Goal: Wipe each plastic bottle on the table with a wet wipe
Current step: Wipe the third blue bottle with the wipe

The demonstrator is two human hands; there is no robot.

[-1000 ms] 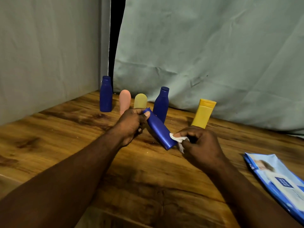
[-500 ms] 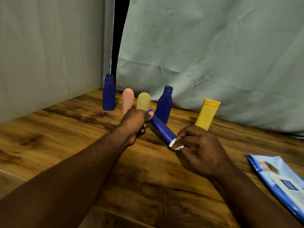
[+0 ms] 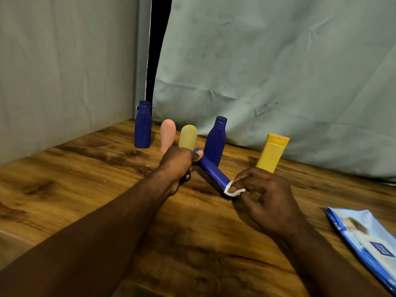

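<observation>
1. Head view. Left hand [image 3: 177,163] clenched round the upper end of a slanted blue bottle [image 3: 214,172], thumb on top.
2. The bottle runs down and right from that grip, over the wooden table [image 3: 96,189]. Cannot tell whether its low end touches the wood.
3. Right hand [image 3: 263,196] pinches a white wet wipe [image 3: 232,190] against the bottle's low end, fingers curled.
4. Standing behind: dark blue bottle [image 3: 143,127], pink bottle [image 3: 167,133], pale yellow bottle [image 3: 188,137], second blue bottle [image 3: 215,144], yellow bottle [image 3: 272,153].
5. Wipes pack [image 3: 368,243] lies flat, far right.

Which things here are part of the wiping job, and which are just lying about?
Job: held blue bottle, wipe, left blue bottle, middle blue bottle, pink bottle, pale bottle, yellow bottle, wipe pack.
Idle: back curtain, side curtain.
</observation>
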